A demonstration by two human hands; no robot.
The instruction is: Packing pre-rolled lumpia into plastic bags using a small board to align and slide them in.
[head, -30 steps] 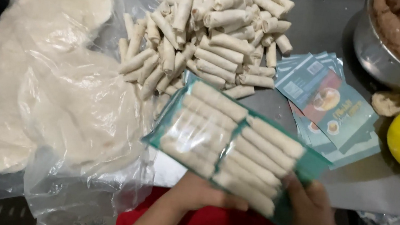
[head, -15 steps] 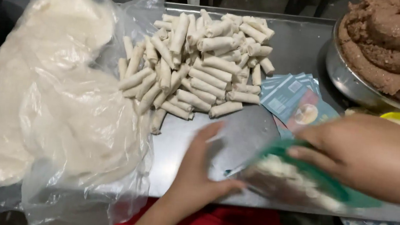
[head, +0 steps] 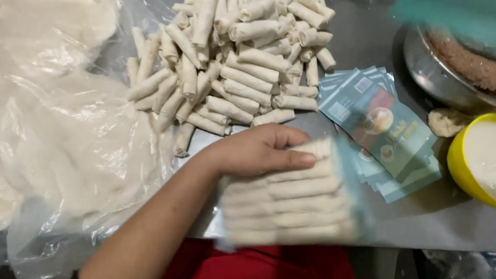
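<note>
While blurred with motion, row of pale rolls (head: pixel 290 201) at near desk (head: pixel 433 227) edge, under flat, open left hand (head: pixel 259 153) pressing the top; probably soft, light, easily crushed. Right hand unseen. Behind: loose roll heap (head: pixel 238 53), teal packets (head: pixel 382 128).

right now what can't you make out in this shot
Head view only:
- Right hand: out of frame; only a blurred teal streak at the top right edge.
- Pack of rolls under the left hand: motion-blurred, roll count unclear.
- Metal bowl of brown filling: cut off by the edge.
- Leaflets: print too small.
</note>
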